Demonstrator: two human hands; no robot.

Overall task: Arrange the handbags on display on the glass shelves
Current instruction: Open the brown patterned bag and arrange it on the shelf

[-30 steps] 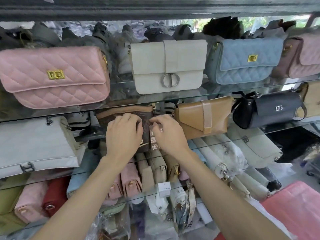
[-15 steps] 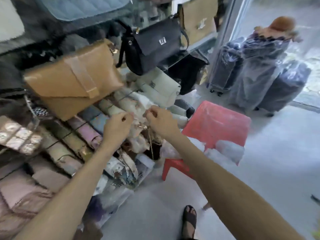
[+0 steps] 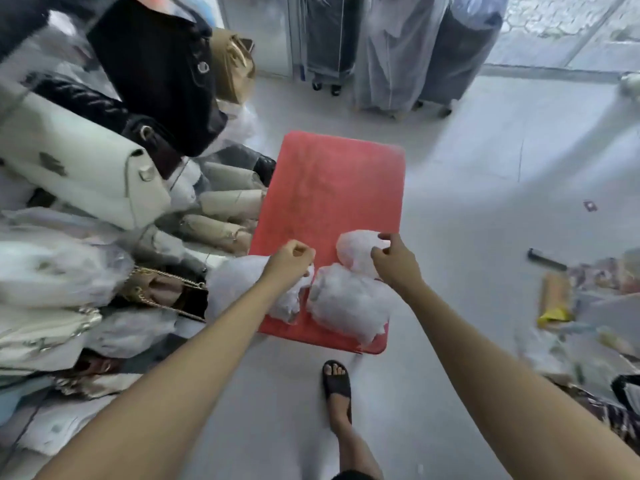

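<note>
Both arms reach down over a red plastic stool point(image 3: 329, 202) that stands on the pale floor point(image 3: 485, 168). On its near end lie bundles of white wrapping point(image 3: 346, 299) – crumpled, translucent, what is inside cannot be told. The left hand point(image 3: 289, 259) hangs over the left bundle with its fingers curled into a loose fist; whether it pinches the wrapping beneath cannot be told. The right hand point(image 3: 393, 259) has its fingers bent, the tips touching the upper white bundle at the stool's right side, though a firm grip is not plain.

The handbags lie heaped to the left, off the stool: a white handbag point(image 3: 79, 161) tilted on the pile, a black handbag point(image 3: 152, 64) behind it at the far left, a tan bag point(image 3: 232, 64) just beside that, and a dark bag with a gold chain point(image 3: 166, 289) nearer, close to the left forearm. Rolled beige pieces point(image 3: 225, 206) sit between the pile and the stool's left edge.

A foot in a black sandal point(image 3: 336, 382) stands on the floor near the stool. Plastic-covered suitcases point(image 3: 398, 46) stand at the far side – scattered litter point(image 3: 554, 299) lies at the right.
</note>
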